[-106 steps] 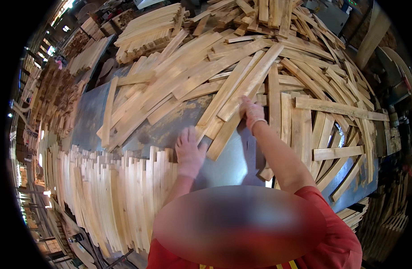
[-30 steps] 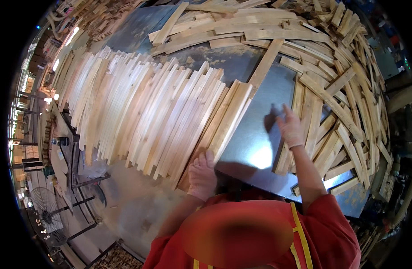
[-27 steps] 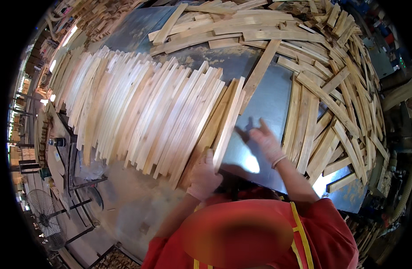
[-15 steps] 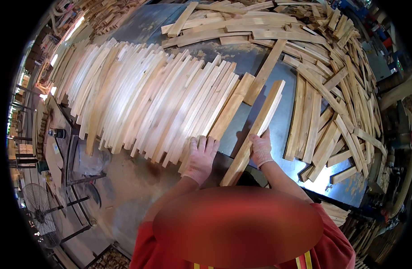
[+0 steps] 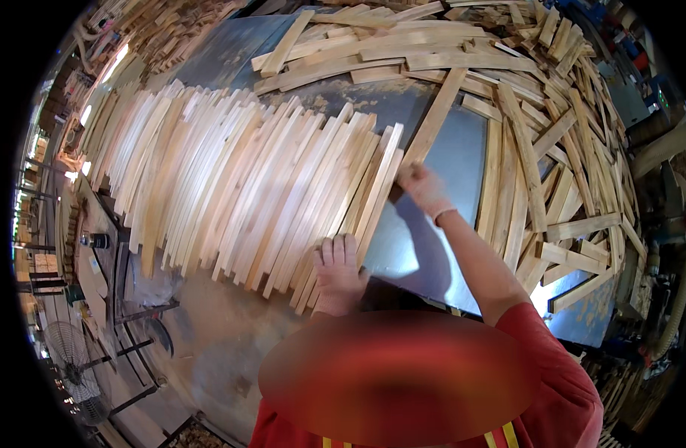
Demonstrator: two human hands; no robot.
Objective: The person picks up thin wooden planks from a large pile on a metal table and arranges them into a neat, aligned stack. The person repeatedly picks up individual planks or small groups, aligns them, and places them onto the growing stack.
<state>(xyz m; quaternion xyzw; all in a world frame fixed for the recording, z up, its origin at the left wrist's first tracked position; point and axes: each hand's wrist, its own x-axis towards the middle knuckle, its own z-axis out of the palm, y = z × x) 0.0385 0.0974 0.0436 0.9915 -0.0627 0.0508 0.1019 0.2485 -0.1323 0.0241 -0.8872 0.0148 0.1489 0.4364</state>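
My left hand lies with fingers stretched out on the near ends of a long row of pale wooden boards. The boards stand side by side on a metal table. My right hand is past the row's right end, its fingers curled at the near end of a single wooden board. That board slants away toward the far pile; the fingers cover its near tip. A light board closes the row on the right, close to my right fingertips.
Loose boards lie heaped along the far side, and more are jumbled on the right. Bare metal tabletop shows between row and heap. A caged fan and a dark metal frame stand at the left.
The board my right hand held has joined the right end of the row. My right hand has moved away from me to the slanting board. My left hand stays at the near ends.
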